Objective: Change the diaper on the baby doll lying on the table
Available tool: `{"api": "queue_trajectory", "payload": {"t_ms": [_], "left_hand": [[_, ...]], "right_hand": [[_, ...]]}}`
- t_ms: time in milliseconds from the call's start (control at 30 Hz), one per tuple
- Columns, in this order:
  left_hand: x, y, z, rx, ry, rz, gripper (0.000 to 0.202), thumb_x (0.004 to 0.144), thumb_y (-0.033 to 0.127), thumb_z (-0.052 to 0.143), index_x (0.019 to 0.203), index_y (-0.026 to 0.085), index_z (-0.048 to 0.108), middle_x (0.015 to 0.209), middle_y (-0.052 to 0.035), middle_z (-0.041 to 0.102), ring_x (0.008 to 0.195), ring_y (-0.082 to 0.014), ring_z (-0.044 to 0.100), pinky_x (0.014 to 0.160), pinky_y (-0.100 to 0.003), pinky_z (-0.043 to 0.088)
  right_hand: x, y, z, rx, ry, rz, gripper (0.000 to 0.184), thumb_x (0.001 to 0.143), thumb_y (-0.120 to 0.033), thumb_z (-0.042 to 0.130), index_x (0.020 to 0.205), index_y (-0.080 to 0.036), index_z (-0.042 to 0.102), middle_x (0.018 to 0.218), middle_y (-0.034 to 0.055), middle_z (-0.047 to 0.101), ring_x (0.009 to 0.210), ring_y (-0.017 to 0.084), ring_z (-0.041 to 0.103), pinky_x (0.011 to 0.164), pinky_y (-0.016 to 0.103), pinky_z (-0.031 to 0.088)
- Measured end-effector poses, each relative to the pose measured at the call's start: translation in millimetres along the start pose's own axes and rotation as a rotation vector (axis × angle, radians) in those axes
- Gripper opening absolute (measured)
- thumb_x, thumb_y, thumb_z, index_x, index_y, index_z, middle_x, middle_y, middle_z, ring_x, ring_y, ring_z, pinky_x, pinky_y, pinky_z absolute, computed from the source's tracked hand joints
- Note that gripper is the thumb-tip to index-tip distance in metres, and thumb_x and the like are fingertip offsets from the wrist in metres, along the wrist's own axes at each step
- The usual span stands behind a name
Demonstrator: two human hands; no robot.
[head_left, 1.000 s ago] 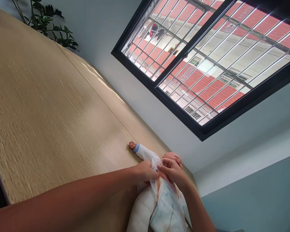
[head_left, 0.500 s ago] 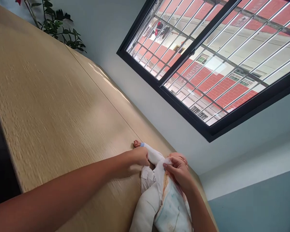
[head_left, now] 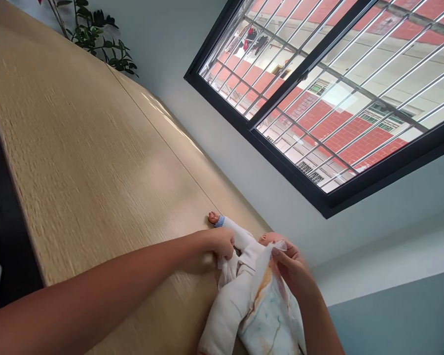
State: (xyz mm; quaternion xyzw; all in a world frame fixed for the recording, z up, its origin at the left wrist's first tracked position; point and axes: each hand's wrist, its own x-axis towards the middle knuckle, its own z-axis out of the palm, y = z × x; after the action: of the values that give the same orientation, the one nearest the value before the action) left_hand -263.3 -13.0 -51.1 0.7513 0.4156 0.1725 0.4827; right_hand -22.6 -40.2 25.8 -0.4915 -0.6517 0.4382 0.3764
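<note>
Pinching a strip of white cloth (head_left: 277,249) between thumb and fingertips (garment edge or diaper tab, hard to say from this angle), the right grip (head_left: 292,268) clenched just beside the head of a baby doll (head_left: 271,240), the left grip (head_left: 220,246) closed over bunched white fabric (head_left: 227,271) below the doll's sleeve (head_left: 240,237). Doll on its back on a wood-grain tabletop (head_left: 77,148), with its small outstretched hand (head_left: 213,217) and blue cuff (head_left: 219,222) toward the far edge, and its padded white leg (head_left: 224,315) and printed diaper (head_left: 272,320) running out of frame at the bottom.

Thin cloth best served by a light, even pinch close to its edge, drawn slowly rather than tugged and kept off the doll's face, with the left grip steadying the arm against any roll of the soft body.

Far edge of the tabletop close behind head and outstretched hand, leaving little margin on that side. Widest stretch of wood to the left, beyond a seam (head_left: 163,139) and beneath the left forearm (head_left: 96,291). Right forearm (head_left: 323,320) angled in from the lower right, with a pale wall (head_left: 222,133), a black-framed barred window (head_left: 299,185) and a leafy plant (head_left: 99,44) beyond the tabletop.
</note>
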Motion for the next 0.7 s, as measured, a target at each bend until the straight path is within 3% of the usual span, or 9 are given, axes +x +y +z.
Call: {"api": "queue_trajectory", "payload": {"t_ms": [133, 233, 367, 467, 533, 600, 700], "left_hand": [[-3, 4, -3.2, 0.047, -0.033, 0.034, 0.017, 0.061, 0.009, 0.063, 0.075, 0.018, 0.059, 0.060, 0.0025, 0.055, 0.054, -0.0135, 0.052, 0.050, -0.023, 0.035], [2, -2, -0.8, 0.082, 0.026, 0.089, 0.015, 0.066, 0.017, 0.067, 0.080, 0.019, 0.064, 0.064, 0.0026, 0.058, 0.055, -0.0130, 0.051, 0.049, -0.024, 0.032], [9, -9, 1.7, 0.173, 0.183, 0.141, 0.021, 0.073, 0.037, 0.071, 0.078, 0.017, 0.064, 0.068, -0.0002, 0.060, 0.062, -0.0153, 0.053, 0.051, -0.026, 0.030], [9, -6, -0.4, 0.249, 0.261, 0.176, 0.015, 0.069, 0.027, 0.072, 0.075, 0.016, 0.065, 0.072, -0.0018, 0.064, 0.068, -0.0176, 0.057, 0.056, -0.026, 0.033], [6, -1, -2.9, 0.331, 0.321, 0.206, 0.012, 0.066, 0.022, 0.072, 0.074, 0.017, 0.065, 0.073, -0.0024, 0.065, 0.073, -0.0195, 0.059, 0.061, -0.027, 0.035], [0, 7, -4.9, 0.423, 0.364, 0.225, 0.013, 0.068, 0.026, 0.074, 0.074, 0.018, 0.065, 0.072, -0.0025, 0.066, 0.074, -0.0210, 0.061, 0.064, -0.028, 0.037], [-9, 19, -4.5, 0.513, 0.362, 0.240, 0.015, 0.076, 0.033, 0.070, 0.077, 0.018, 0.067, 0.074, -0.0041, 0.069, 0.073, -0.0221, 0.064, 0.064, -0.029, 0.040]], "right_hand": [[-3, -2, -8, 0.074, -0.016, 0.032, 0.027, 0.070, -0.038, 0.086, 0.083, -0.022, 0.070, 0.079, 0.0010, 0.065, 0.072, 0.016, 0.060, 0.067, 0.027, 0.048], [-5, -8, -1, 0.023, -0.084, 0.031, 0.026, 0.072, -0.040, 0.084, 0.082, -0.022, 0.068, 0.080, 0.0009, 0.064, 0.073, 0.016, 0.059, 0.068, 0.027, 0.047], [-6, -19, 28, -0.388, -0.321, 0.071, 0.026, 0.084, -0.043, 0.071, 0.076, -0.020, 0.062, 0.072, -0.0008, 0.057, 0.067, 0.014, 0.051, 0.062, 0.025, 0.040], [-6, -24, 50, -0.753, -0.405, 0.035, 0.029, 0.089, -0.039, 0.062, 0.069, -0.021, 0.050, 0.063, -0.0050, 0.043, 0.059, 0.012, 0.038, 0.053, 0.024, 0.030], [-10, -28, 61, -0.892, -0.404, -0.008, 0.024, 0.092, -0.036, 0.056, 0.073, -0.022, 0.051, 0.066, -0.0044, 0.046, 0.062, 0.013, 0.041, 0.055, 0.025, 0.032], [-19, -35, 66, -0.992, -0.355, -0.075, 0.014, 0.093, -0.033, 0.052, 0.085, -0.023, 0.058, 0.075, -0.0018, 0.057, 0.070, 0.015, 0.050, 0.061, 0.027, 0.040], [-43, -49, 68, -1.093, -0.206, -0.313, 0.018, 0.093, -0.025, 0.050, 0.108, -0.025, 0.061, 0.109, 0.0059, 0.066, 0.101, 0.023, 0.059, 0.086, 0.037, 0.048]]}}
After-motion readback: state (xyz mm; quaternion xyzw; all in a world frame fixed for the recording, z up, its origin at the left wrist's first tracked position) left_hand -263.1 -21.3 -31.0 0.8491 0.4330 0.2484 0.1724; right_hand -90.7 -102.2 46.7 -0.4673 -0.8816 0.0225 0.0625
